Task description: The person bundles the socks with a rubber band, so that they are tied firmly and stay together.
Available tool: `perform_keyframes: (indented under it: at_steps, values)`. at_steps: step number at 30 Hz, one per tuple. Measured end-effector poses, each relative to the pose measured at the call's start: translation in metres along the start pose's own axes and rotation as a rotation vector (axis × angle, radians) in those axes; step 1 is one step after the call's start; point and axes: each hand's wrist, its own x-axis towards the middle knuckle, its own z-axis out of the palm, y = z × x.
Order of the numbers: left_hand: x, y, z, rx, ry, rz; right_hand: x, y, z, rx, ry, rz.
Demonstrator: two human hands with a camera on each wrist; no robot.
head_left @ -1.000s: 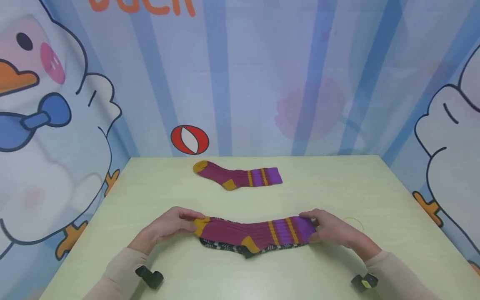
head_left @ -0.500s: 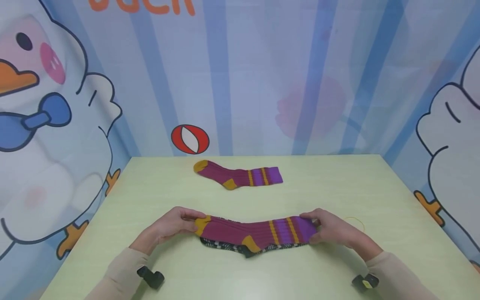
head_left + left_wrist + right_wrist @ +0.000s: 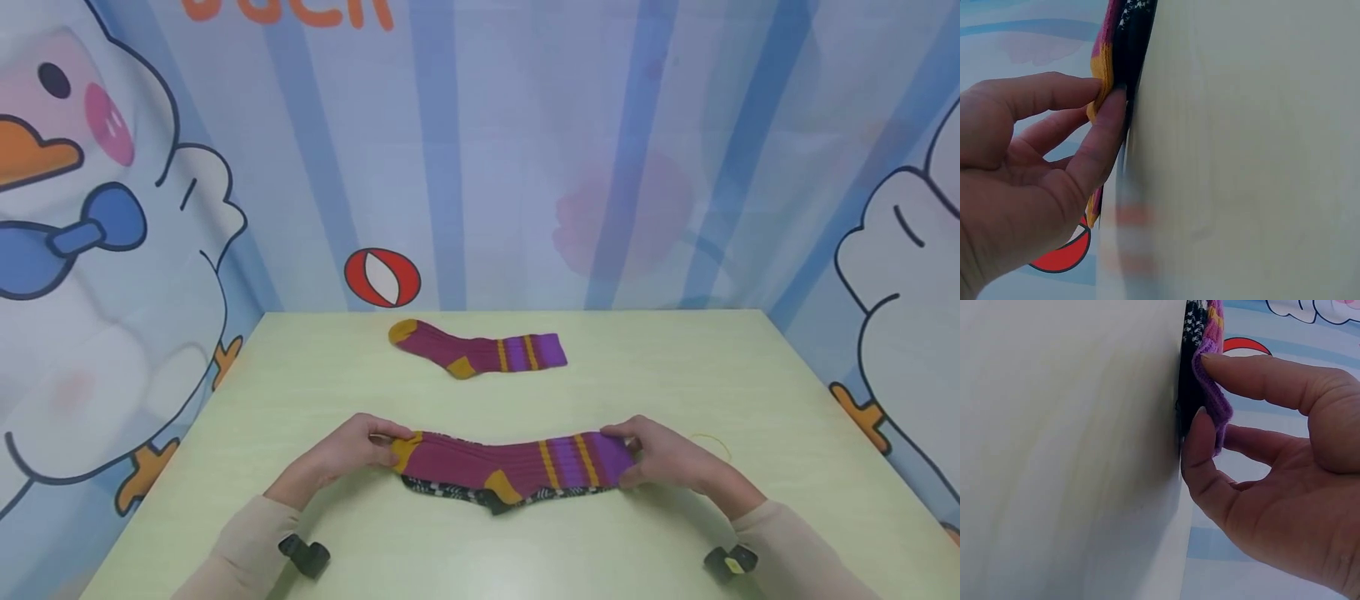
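A maroon sock with a mustard toe and heel and a purple striped cuff lies over a black-and-white patterned sock near the table's middle. The black sock shows mainly along the near edge. My left hand pinches the mustard toe between thumb and fingers; in the left wrist view the thumb lies against the black sock's side. My right hand pinches the purple cuff at the other end. A matching maroon sock lies flat farther back, apart from both hands.
The pale table ends at a blue striped backdrop with printed ducks on both sides. A thin yellow loop lies right of my right hand. Black wrist cameras sit on both sleeves.
The whole head view has shifted very slightly. Both hands keep their hold on the near maroon sock, and the socks stay where they were on the table.
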Motion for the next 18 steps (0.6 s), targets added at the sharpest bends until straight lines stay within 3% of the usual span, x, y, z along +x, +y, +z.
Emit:
perform_keyframes:
  at_steps: [10, 18]
  values:
    - [-0.0020, 0.0038, 0.0044, 0.158, 0.075, 0.012, -0.0032, -0.0018, -0.0020, -0.006, -0.005, -0.020]
    - [-0.0009, 0.0022, -0.0004, 0.140, 0.050, 0.015, -0.0049, -0.0019, -0.0045, -0.020, -0.001, -0.024]
